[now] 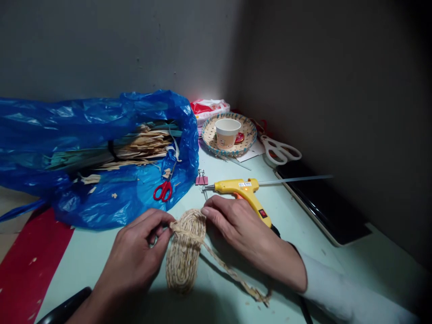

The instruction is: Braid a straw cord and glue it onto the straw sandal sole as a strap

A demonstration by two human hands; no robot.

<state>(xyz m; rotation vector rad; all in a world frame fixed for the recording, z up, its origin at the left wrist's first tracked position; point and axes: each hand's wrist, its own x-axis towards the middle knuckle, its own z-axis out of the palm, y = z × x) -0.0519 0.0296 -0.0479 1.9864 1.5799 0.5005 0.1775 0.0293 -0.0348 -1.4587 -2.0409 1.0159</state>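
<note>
A small oval straw slipper sole [184, 265], coiled from twisted cord, lies in front of me. A straw band crosses its upper part, and a loose braided tail [236, 276] trails to the lower right. My left hand [141, 245] pinches the band's end at the sole's left edge between thumb and fingertips. On the other side, my right hand [236, 225] has its thumb and fingers closed together at the sole's upper right edge. Just beyond that hand rests a yellow glue gun [241, 186] with a long glue stick in its back.
To the left spreads a blue plastic bag [101, 198] with dried husk strips [145, 144] and red scissors [164, 191]. A pink binder clip [201, 180], a woven basket [248, 146] with a paper cup [227, 133], white scissors [280, 150] and a dark tablet [320, 202] lie farther back and right.
</note>
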